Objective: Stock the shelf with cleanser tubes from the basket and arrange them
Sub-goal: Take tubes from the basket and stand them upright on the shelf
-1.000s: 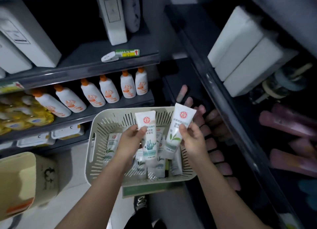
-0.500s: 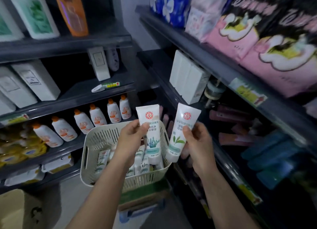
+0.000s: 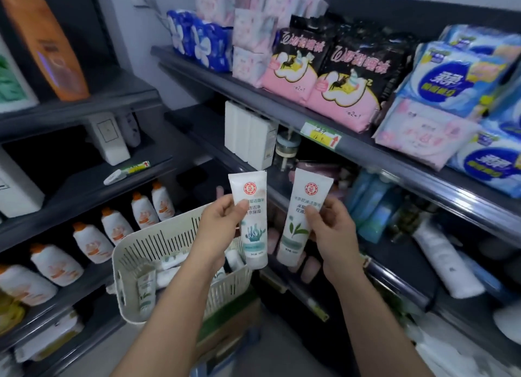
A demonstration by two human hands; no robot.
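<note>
- Holding a seaweed-print cleanser tube [image 3: 249,218] upright at frame centre, the left hand [image 3: 220,230] has its grip clenched on the tube's middle.
- Right hand [image 3: 334,235] grips a leaf-print cleanser tube [image 3: 303,215] just beside it.
- Basket [image 3: 169,244] of tubes sits lower left of them.
- Shelf [image 3: 352,145] of packets runs upper right.

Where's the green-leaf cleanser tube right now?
Head view, right of centre: the green-leaf cleanser tube is upright in the right hand, beside the seaweed-print tube.

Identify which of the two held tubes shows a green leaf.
The tube in the right hand, the leaf tube. The left hand holds the seaweed tube, printed with a blue-green plant.
</note>
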